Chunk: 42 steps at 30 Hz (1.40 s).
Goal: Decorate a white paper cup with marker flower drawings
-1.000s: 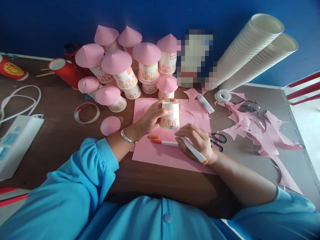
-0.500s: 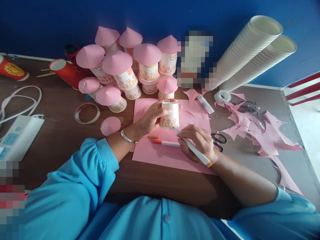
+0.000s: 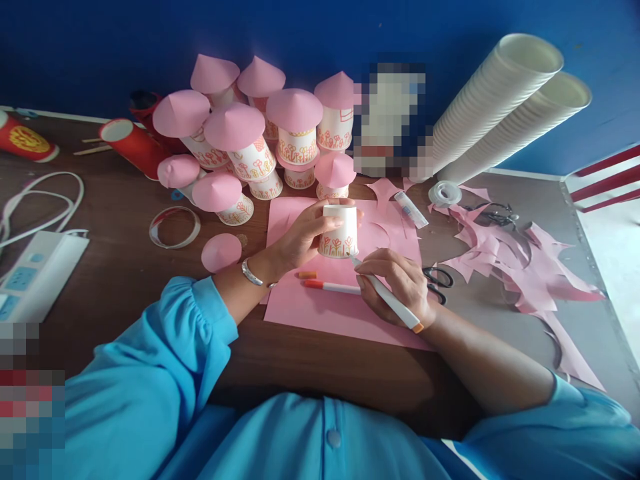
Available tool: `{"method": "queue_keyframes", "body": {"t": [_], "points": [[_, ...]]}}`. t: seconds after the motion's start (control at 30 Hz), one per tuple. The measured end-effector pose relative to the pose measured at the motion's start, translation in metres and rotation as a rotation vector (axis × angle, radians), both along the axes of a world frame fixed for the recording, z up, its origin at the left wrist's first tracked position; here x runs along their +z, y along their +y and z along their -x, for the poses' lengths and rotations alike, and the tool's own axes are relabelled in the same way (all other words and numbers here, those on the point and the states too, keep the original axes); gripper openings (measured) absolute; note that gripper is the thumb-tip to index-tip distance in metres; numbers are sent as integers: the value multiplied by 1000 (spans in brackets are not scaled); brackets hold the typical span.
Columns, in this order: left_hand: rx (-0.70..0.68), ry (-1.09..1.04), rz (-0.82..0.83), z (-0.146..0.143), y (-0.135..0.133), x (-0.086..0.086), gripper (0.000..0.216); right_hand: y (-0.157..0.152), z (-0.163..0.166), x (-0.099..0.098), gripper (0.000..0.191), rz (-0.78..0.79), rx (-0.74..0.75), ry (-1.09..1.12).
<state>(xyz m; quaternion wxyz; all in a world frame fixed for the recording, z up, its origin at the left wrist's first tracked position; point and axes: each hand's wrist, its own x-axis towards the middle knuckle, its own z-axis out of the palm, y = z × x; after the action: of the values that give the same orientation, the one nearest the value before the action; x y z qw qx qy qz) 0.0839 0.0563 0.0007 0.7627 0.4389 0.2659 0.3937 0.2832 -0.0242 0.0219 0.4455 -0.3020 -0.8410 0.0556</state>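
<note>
My left hand point(image 3: 300, 237) is wrapped round an upside-down white paper cup point(image 3: 340, 230) with orange flowers drawn along its rim. It holds the cup over a pink paper sheet point(image 3: 320, 303). My right hand point(image 3: 397, 283) pinches a white marker point(image 3: 387, 299) with an orange end, its tip touching the cup's lower edge. A second orange marker point(image 3: 330, 287) and its loose cap point(image 3: 307, 274) lie on the pink sheet just under my hands.
Several decorated cups with pink cone roofs point(image 3: 250, 137) stand behind. Two long stacks of white cups point(image 3: 500, 107) lean at back right. Scissors point(image 3: 440, 280), pink scraps point(image 3: 520, 260), tape rolls point(image 3: 174, 227), a glue stick point(image 3: 411, 208) and a power strip point(image 3: 35, 273) lie around.
The marker tip has crept slightly along the cup's lower edge and my right hand shifted a little. The cup and left hand stay where they were.
</note>
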Motion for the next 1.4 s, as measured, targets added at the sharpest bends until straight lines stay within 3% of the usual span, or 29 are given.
{"method": "queue_keyframes", "body": {"t": [0.87, 1.4], "points": [[-16, -102, 8, 0, 3, -9, 41, 0, 1, 0, 22, 8, -30, -12], [-4, -12, -16, 1, 1, -3, 42, 0, 1, 0, 25, 1, -5, 6]]}}
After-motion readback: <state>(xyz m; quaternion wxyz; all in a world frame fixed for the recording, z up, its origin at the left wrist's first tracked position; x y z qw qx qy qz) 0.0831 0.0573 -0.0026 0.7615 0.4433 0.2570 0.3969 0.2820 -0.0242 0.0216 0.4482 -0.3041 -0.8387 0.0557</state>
